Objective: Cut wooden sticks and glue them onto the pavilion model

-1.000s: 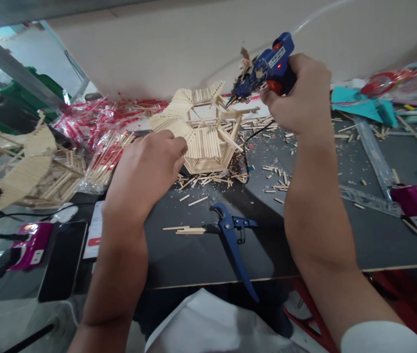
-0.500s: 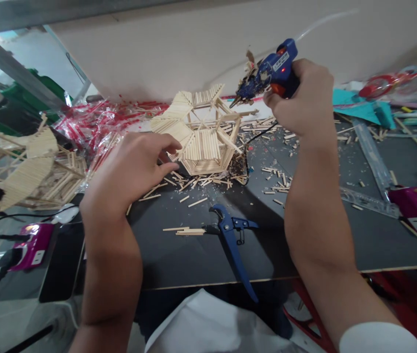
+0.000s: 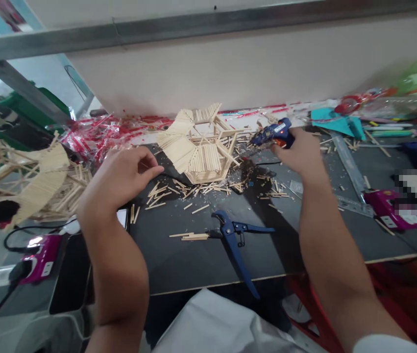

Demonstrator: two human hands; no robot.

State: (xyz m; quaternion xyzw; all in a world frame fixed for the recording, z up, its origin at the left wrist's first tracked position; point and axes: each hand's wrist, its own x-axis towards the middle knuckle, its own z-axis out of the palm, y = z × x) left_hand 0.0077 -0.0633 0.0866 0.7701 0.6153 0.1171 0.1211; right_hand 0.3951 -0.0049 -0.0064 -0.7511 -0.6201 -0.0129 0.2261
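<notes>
My right hand [image 3: 300,152] is wrapped round the handle of a blue hot glue gun [image 3: 276,133], its nozzle end pointing left and crusted with residue, low over the desk. Thumb and forefinger of my left hand [image 3: 129,171] come together in a pinch, left of the model; anything between the tips is too small to make out. Between the hands stands a model built of thin wooden sticks [image 3: 204,157], with fan-shaped slatted panels on an open hexagonal frame. In front lies a blue-handled cutter [image 3: 232,240] beside a few short sticks [image 3: 189,236].
Cut stick pieces [image 3: 157,196] litter the desk around the model. Red-and-clear plastic wrappers [image 3: 94,137] lie behind at left. Another stick model [image 3: 42,171] stands at far left. Purple power blocks [image 3: 42,257] sit at both sides, with clear rulers [image 3: 348,162] at right.
My right hand has lowered the glue gun toward the desk, right of the model. My left hand has drawn back from the model to the left, its thumb and forefinger closing together.
</notes>
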